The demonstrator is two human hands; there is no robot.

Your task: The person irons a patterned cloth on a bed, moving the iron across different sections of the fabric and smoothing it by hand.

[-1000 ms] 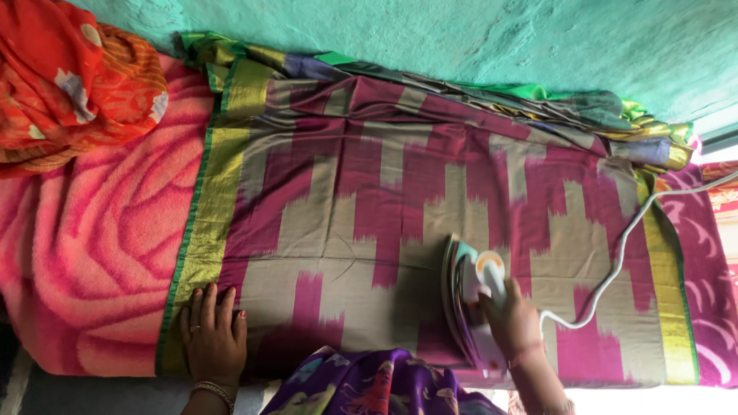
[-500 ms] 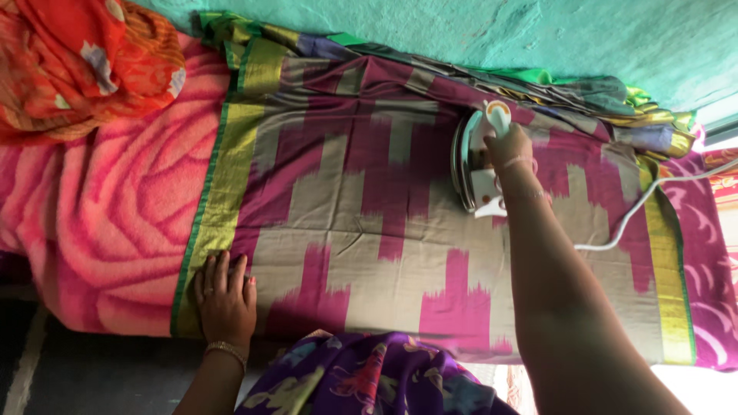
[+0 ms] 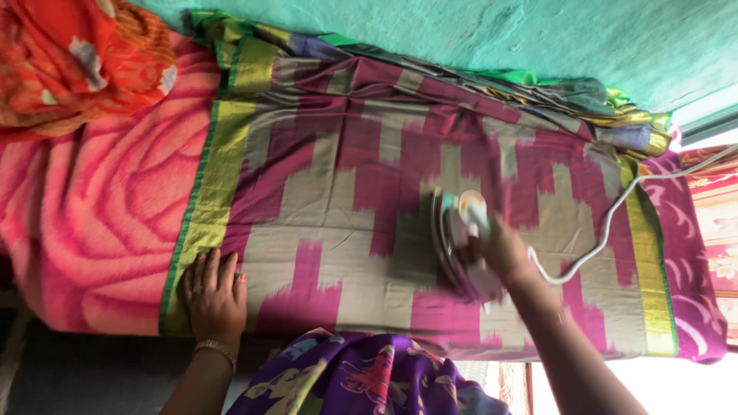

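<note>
— What's moved?
— The iron [image 3: 460,244] has slid back from the far edge to mid-cloth, toward the person.
— Grip?
— The right hand [image 3: 503,253] is closed round its handle; the left hand [image 3: 215,296] lies flat on the sari [image 3: 369,184], pinning its gold-green border, well to the iron's left.

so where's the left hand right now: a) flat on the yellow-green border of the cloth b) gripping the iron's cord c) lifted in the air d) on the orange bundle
a: the left hand lies palm down on the yellow-green border of the magenta and beige cloth, while the right hand holds the iron.
</note>
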